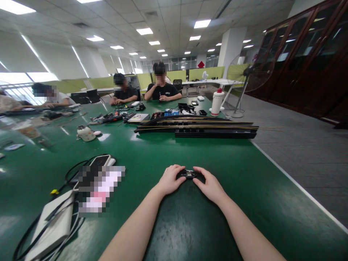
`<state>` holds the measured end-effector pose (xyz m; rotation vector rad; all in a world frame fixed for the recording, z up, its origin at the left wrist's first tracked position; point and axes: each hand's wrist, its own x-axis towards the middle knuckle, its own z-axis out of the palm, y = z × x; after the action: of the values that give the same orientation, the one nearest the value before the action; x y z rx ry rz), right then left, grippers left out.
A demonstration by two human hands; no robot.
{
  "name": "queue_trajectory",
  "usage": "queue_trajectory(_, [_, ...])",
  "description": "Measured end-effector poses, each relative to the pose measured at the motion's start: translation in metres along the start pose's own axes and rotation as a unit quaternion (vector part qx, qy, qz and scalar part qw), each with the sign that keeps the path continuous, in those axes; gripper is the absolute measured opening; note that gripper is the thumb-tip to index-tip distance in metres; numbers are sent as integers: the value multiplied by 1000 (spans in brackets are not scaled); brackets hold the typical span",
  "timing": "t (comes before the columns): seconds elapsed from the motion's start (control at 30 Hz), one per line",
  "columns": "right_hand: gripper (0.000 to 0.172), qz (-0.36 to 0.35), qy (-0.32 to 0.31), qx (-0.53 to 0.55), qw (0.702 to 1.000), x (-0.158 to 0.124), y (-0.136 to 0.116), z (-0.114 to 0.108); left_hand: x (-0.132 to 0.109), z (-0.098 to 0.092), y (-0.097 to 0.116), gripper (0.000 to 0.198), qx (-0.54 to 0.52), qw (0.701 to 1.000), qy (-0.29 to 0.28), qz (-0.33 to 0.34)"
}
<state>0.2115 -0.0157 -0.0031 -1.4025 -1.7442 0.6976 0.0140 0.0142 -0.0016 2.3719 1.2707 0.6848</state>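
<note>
A small black piece with silver metal parts point(188, 174) is low over the green table or resting on it; I cannot tell which. My left hand point(172, 180) pinches its left end between thumb and fingers. At the other end, my right hand point(209, 185) grips it with thumb and forefinger. The fingers partly cover both ends, and the exact kind of piece is too small to make out. Both forearms reach in from the bottom of the view.
Long black rails with thin brass-coloured rods point(217, 127) lie ahead. To my left are a phone point(99, 165), a white box point(51, 221) and looped cables. A white jar point(86, 133) and a white bottle point(217, 103) stand farther off. Several people sit around the table point(141, 156).
</note>
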Motion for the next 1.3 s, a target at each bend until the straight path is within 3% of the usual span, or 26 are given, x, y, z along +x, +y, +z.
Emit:
queue_trajectory(0.87, [35, 43, 20, 33, 998, 1, -3, -1, 2, 1, -1, 31, 0, 1000, -4, -11])
queue_trajectory(1.17, [36, 35, 27, 36, 998, 1, -1, -1, 1, 1, -1, 43, -6, 1000, -4, -10])
queue_trajectory(1.3, [36, 33, 22, 28, 999, 1, -2, -1, 1, 1, -1, 40, -6, 1000, -8, -10])
